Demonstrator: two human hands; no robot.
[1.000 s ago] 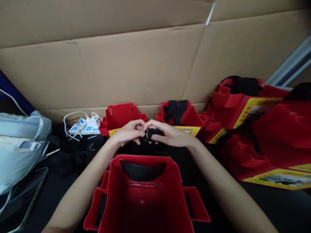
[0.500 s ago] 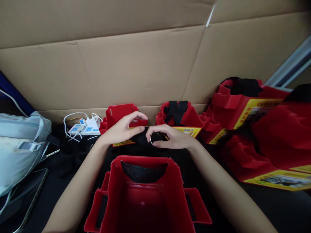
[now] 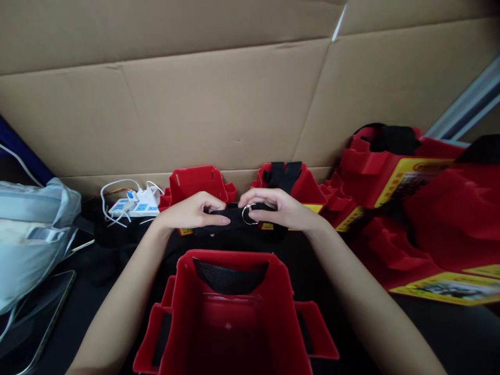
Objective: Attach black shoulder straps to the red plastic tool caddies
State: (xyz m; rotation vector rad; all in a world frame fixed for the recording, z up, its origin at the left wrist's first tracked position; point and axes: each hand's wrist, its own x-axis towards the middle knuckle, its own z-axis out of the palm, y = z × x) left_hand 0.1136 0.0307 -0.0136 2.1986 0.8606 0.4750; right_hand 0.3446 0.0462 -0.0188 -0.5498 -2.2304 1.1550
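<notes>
While hands (image 3: 197,211) (image 3: 287,211) pinch, fabric (image 3: 235,217) runs between; ends unclear.

Left forearm (image 3: 125,297) and right forearm (image 3: 363,281) bare, extended forward, converging. Left hand (image 3: 193,211) and right hand (image 3: 287,208) apart, facing inward, each in pinch grip.

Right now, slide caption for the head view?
Left hand and right hand hold a black strap and metal ring beyond a red bin.

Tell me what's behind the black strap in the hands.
Two red bins with yellow labels. The black strap, left hand and right hand cover much of their fronts, so those parts can't be seen.
</notes>
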